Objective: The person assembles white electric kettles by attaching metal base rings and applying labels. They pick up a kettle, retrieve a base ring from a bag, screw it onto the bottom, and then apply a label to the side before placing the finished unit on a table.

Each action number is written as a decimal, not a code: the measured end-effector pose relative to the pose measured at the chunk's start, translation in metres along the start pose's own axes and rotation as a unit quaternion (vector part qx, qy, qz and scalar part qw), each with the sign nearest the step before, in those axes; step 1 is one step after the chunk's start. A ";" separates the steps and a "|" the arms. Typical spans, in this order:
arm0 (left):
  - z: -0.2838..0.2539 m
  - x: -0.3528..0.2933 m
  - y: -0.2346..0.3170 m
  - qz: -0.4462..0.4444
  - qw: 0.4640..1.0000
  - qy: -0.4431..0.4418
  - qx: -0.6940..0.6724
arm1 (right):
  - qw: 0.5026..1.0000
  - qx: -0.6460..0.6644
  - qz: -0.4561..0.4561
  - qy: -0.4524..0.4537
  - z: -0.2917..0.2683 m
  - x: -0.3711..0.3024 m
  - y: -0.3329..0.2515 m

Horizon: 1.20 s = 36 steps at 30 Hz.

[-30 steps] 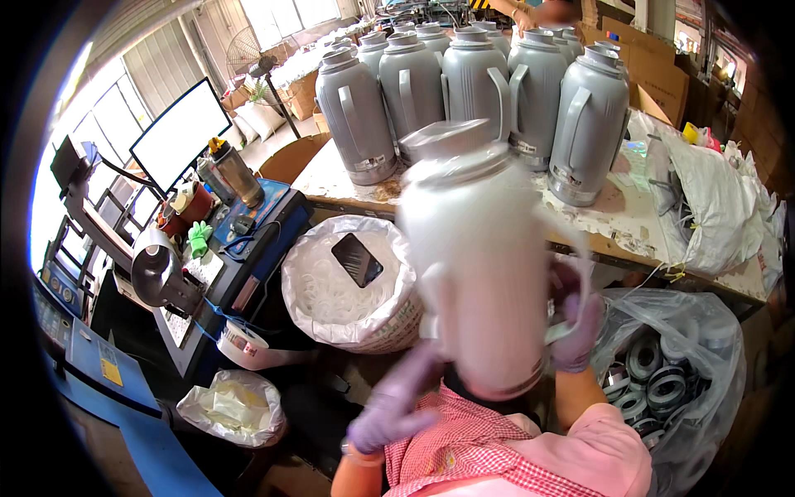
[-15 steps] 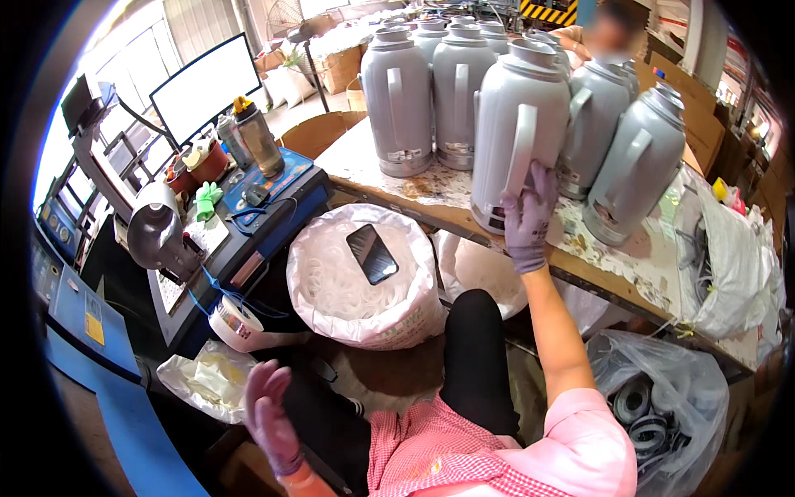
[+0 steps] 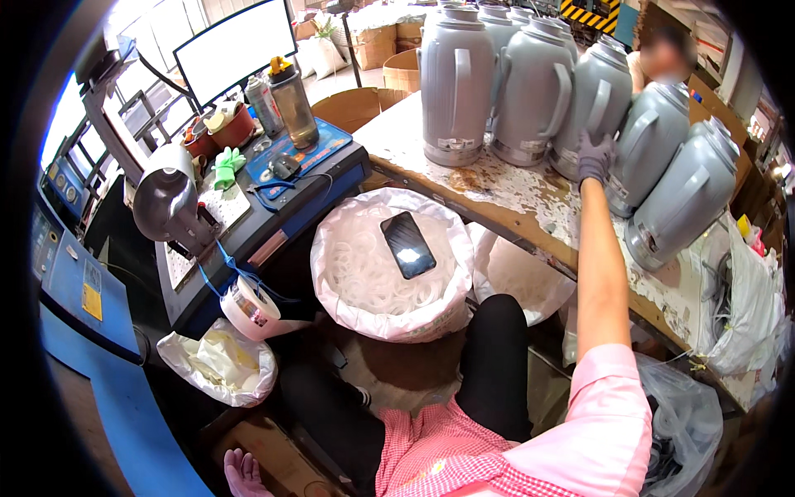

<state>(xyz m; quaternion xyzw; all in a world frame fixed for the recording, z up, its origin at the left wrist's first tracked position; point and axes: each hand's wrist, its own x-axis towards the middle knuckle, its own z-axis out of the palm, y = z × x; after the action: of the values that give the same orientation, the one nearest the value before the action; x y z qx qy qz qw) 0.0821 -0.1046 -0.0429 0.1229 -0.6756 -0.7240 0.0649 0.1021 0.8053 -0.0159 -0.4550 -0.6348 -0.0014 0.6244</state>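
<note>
My right hand (image 3: 596, 156), in a purple-grey glove, reaches out over the workbench. Its fingers are stretched apart against the lower side of a grey vacuum flask (image 3: 586, 103) with a side handle, and they are not wrapped round it. Next to it on the right stands another grey flask (image 3: 656, 137), and a third, tilted-looking flask (image 3: 683, 199) is nearest the bench's right end. My left hand (image 3: 244, 474), also gloved, is low at the bottom left edge with its fingers apart and nothing in it; part of it is cut off.
More grey flasks (image 3: 454, 91) stand along the bench (image 3: 546, 219). Before my knees, a sack of clear rings (image 3: 356, 277) carries a phone (image 3: 408, 245). At left are a desk with a bottle (image 3: 293, 108), a monitor (image 3: 236, 54) and a tape roll (image 3: 248, 308). A person (image 3: 662, 62) is behind the flasks.
My right hand has moved farther out, and the flask beside it now stands back in the row. My left hand has dropped toward the bottom edge. The view has shifted.
</note>
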 end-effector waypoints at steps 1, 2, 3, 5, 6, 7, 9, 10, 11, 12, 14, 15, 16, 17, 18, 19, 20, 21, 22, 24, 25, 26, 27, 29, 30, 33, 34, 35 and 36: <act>-0.001 0.003 -0.002 -0.019 1.000 0.016 -0.002 | 0.999 0.034 -0.001 0.014 0.004 0.000 -0.010; -0.008 -0.003 0.001 -0.035 0.998 0.045 0.003 | 0.993 0.103 -0.059 -0.002 -0.009 -0.030 -0.060; -0.010 -0.004 0.001 -0.034 0.998 0.055 0.007 | 0.978 0.169 -0.119 -0.007 -0.028 -0.051 -0.109; -0.003 0.004 -0.003 -0.034 0.998 0.057 0.008 | 0.932 0.107 -0.329 -0.105 -0.045 -0.079 -0.174; 0.003 0.007 -0.002 -0.030 0.999 0.044 0.011 | 0.906 0.100 -0.377 -0.162 -0.041 -0.101 -0.197; 0.010 0.013 -0.002 -0.028 0.999 0.030 0.012 | 0.874 0.089 -0.425 -0.217 -0.036 -0.118 -0.218; 0.022 0.023 -0.003 -0.021 1.000 0.005 0.010 | 0.816 0.111 -0.507 -0.255 0.002 -0.141 -0.241; 0.026 0.029 -0.004 -0.017 1.000 -0.004 0.005 | 0.794 0.063 -0.540 -0.271 0.021 -0.147 -0.252; 0.029 0.035 -0.005 -0.011 1.000 -0.015 -0.001 | 0.770 0.015 -0.571 -0.285 0.038 -0.147 -0.264; 0.031 0.039 -0.005 -0.009 1.000 -0.022 -0.002 | 0.743 -0.035 -0.599 -0.297 0.053 -0.143 -0.271; 0.027 0.039 -0.003 0.000 1.000 -0.025 0.003 | 0.689 -0.242 -0.576 -0.367 0.073 -0.137 -0.288; 0.022 0.037 -0.001 -0.005 1.000 -0.012 0.011 | 0.649 -0.343 -0.552 -0.396 0.081 -0.133 -0.293; 0.015 0.033 -0.001 -0.010 1.000 0.000 0.017 | 0.659 -0.344 -0.559 -0.369 0.092 -0.127 -0.285; 0.009 0.031 -0.002 -0.018 1.000 0.010 0.024 | 0.666 -0.347 -0.565 -0.343 0.106 -0.121 -0.264; 0.004 0.029 -0.003 -0.030 0.999 0.028 0.026 | 0.670 -0.350 -0.572 -0.319 0.116 -0.119 -0.251; -0.007 0.022 -0.003 -0.044 0.997 0.059 0.033 | 0.668 -0.353 -0.561 -0.338 0.100 -0.125 -0.262; -0.012 0.020 -0.005 -0.059 0.995 0.077 0.038 | 0.669 -0.363 -0.554 -0.337 0.106 -0.122 -0.254; -0.017 0.021 -0.010 -0.068 0.994 0.081 0.033 | 0.670 -0.374 -0.546 -0.336 0.112 -0.115 -0.243; -0.022 0.021 -0.014 -0.078 0.993 0.085 0.029 | 0.674 -0.379 -0.541 -0.331 0.116 -0.108 -0.235; -0.026 0.020 -0.015 -0.090 0.991 0.090 0.031 | 0.682 -0.387 -0.529 -0.324 0.123 -0.100 -0.217; -0.027 0.019 -0.014 -0.093 0.991 0.091 0.035 | 0.684 -0.390 -0.515 -0.338 0.124 -0.097 -0.212; -0.027 0.019 -0.013 -0.094 0.991 0.091 0.037 | 0.686 -0.395 -0.501 -0.349 0.124 -0.091 -0.209; -0.028 0.020 -0.013 -0.101 0.989 0.098 0.039 | 0.689 -0.400 -0.486 -0.360 0.124 -0.085 -0.204; -0.029 0.024 -0.011 -0.110 0.987 0.110 0.037 | 0.700 -0.419 -0.450 -0.364 0.128 -0.071 -0.185; -0.033 0.025 -0.014 -0.111 0.986 0.116 0.038 | 0.704 -0.426 -0.424 -0.378 0.127 -0.066 -0.181; -0.091 0.027 -0.054 -0.130 0.980 0.146 0.038 | 0.740 -0.391 -0.393 -0.381 0.123 -0.062 -0.163; -0.129 0.027 -0.082 -0.148 0.973 0.174 0.043 | 0.747 -0.357 -0.405 -0.387 0.118 -0.086 -0.179; -0.169 0.005 -0.110 -0.166 0.963 0.206 0.046 | 0.752 -0.317 -0.417 -0.400 0.105 -0.088 -0.191; -0.149 -0.003 -0.113 -0.157 0.975 0.146 0.065 | 0.758 -0.304 -0.372 -0.441 0.111 -0.069 -0.183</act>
<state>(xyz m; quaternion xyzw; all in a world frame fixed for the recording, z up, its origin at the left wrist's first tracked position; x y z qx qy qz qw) 0.1329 -0.2388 -0.1636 0.3357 -0.6765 -0.6543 0.0402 -0.1056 0.7219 0.0087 -0.2993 -0.9254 -0.2259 0.0549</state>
